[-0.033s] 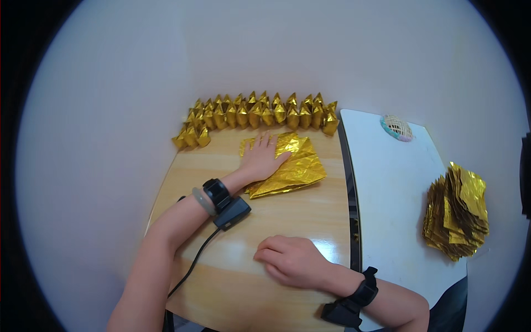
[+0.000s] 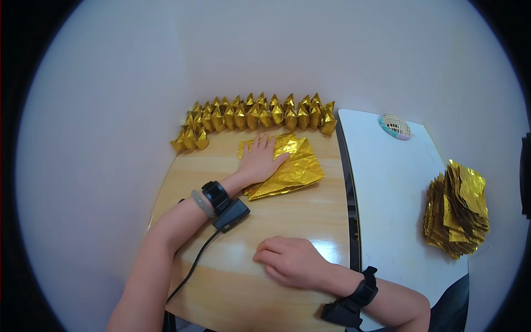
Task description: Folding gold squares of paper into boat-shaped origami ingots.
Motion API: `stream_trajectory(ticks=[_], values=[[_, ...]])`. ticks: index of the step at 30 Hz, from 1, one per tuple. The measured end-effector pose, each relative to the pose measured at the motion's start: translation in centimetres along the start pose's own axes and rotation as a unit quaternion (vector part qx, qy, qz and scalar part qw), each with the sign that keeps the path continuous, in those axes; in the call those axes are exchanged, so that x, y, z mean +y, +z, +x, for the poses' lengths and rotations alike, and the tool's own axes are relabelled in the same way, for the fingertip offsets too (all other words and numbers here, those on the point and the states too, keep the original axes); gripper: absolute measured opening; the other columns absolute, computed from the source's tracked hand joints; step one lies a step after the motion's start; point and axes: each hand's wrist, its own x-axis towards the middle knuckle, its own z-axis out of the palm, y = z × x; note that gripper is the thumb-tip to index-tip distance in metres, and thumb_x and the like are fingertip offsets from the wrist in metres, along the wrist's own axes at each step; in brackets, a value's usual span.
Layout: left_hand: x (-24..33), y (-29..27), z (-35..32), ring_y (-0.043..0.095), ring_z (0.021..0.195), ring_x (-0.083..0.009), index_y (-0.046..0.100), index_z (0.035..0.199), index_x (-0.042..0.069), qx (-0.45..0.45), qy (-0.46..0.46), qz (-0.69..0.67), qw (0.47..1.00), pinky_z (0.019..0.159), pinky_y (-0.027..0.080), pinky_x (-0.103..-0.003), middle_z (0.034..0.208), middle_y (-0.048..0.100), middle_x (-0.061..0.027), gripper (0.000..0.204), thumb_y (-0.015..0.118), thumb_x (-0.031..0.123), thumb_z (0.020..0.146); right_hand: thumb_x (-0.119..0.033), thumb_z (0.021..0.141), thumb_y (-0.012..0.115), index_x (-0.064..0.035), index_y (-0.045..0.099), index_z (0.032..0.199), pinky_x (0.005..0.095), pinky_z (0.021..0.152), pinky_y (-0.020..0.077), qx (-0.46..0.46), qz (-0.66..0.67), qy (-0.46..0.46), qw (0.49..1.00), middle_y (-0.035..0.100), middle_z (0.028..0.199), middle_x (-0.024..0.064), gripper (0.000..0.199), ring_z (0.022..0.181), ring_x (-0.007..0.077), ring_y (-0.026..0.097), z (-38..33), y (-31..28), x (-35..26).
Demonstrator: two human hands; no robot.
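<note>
head view: left hand (image 2: 259, 160) lies flat, fingers spread, pressing on a crinkled gold foil sheet (image 2: 287, 166) in the middle of the light wooden worktop (image 2: 310, 227) — its grip apart, clamping nothing. right hand (image 2: 290, 263) rests loosely curled on the wood, empty, well apart from the sheet. a row of folded gold foil pieces (image 2: 254, 116) lines the far edge — a stack of gold sheets (image 2: 456, 210) sits on the white worktop (image 2: 387, 182) alongside.

Gold sheet (image 2: 287, 166): shiny crinkled foil paper. Table (image 2: 310, 221): glossy pale wood. Side table (image 2: 387, 182): smooth matt white.
</note>
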Motion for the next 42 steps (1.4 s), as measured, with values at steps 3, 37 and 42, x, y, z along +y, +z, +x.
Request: stream_trajectory(ticks=[3,37,42], values=[[0.4,0.3,-0.1,0.019,0.138,-0.0319,0.028,0.141,0.004,0.011,0.005,-0.001,1.000,0.110,0.016,-0.052,0.147,0.025,-0.0182,0.076,0.036,0.059,0.089,-0.008,0.076,0.057,-0.0075,0.059,0.092,0.0329,0.068,0.0507,-0.008,-0.009,0.009,1.000,0.057,0.092,0.0045,0.016,0.083,0.0223,0.059,-0.4,-0.1,0.1],[2.9,-0.2,-9.8,0.020,0.138,-0.0302,0.027,0.141,0.004,0.034,0.004,0.008,0.999,0.111,0.016,-0.049,0.147,0.025,-0.0161,0.074,0.035,0.057,0.090,-0.002,0.076,0.057,-0.0048,0.061,0.086,0.0359,0.073,0.0465,0.000,0.023,-0.008,1.000,0.058,0.085,0.0091,0.011,0.082,0.0275,0.056,-0.7,0.0,-0.8],[2.9,0.0,-10.3,0.019,0.138,-0.0317,0.027,0.142,0.003,0.044,0.002,-0.004,0.999,0.111,0.014,-0.049,0.147,0.026,-0.0176,0.077,0.031,0.061,0.090,-0.002,0.072,0.057,-0.0051,0.060,0.081,0.0363,0.072,0.0470,-0.006,0.024,0.022,0.999,0.058,0.083,0.0086,0.011,0.082,0.0261,0.057,-0.6,0.0,-0.8]])
